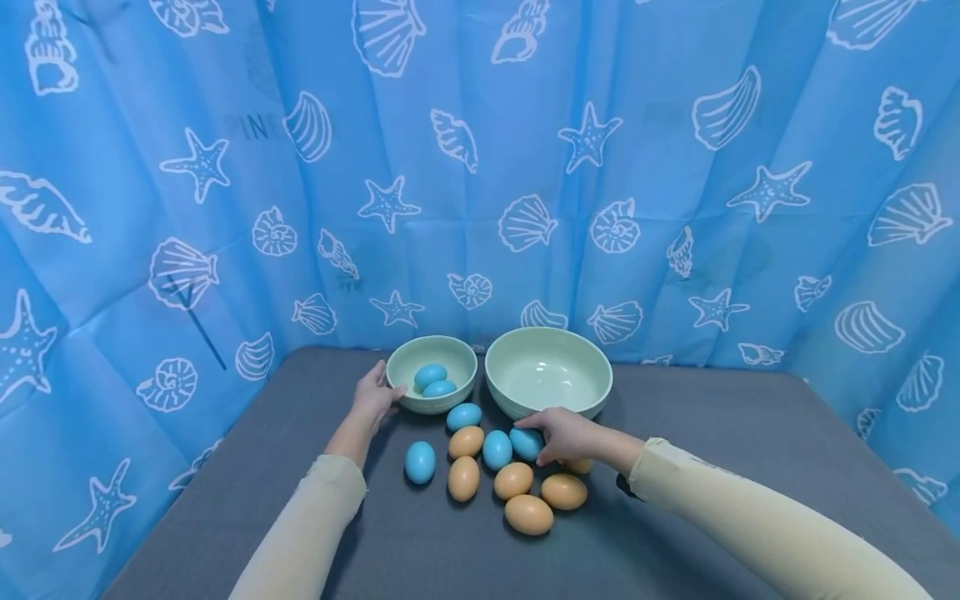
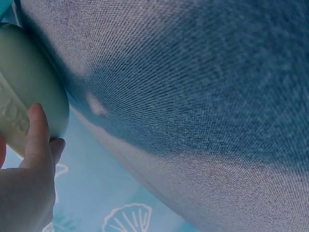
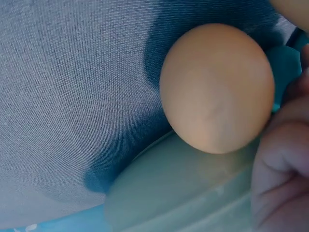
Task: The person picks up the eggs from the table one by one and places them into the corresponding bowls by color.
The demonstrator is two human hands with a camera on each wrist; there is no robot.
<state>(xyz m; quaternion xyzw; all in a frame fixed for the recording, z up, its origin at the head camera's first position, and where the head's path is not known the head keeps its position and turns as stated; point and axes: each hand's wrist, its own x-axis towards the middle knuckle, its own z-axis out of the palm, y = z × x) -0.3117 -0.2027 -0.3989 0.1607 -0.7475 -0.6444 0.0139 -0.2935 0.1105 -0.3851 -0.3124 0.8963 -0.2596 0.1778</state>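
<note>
My left hand (image 1: 371,393) grips the left side of the small pale green bowl (image 1: 408,367), its thumb at the rim. In the left wrist view, fingers of that hand (image 2: 36,164) lie on the bowl's outer wall (image 2: 36,77). Two blue eggs (image 1: 431,375) lie inside. My right hand (image 1: 566,435) pinches a blue egg (image 1: 527,444) in front of the large pale green bowl (image 1: 547,367). A light brown egg (image 3: 217,89) sits beside this hand, partly hidden under it in the head view.
Several light brown eggs (image 1: 528,515) and blue eggs, one (image 1: 420,462) at the left, lie loose on the grey cloth-covered table (image 1: 675,500). A blue curtain (image 1: 465,167) with white shell prints hangs right behind the bowls and along both sides.
</note>
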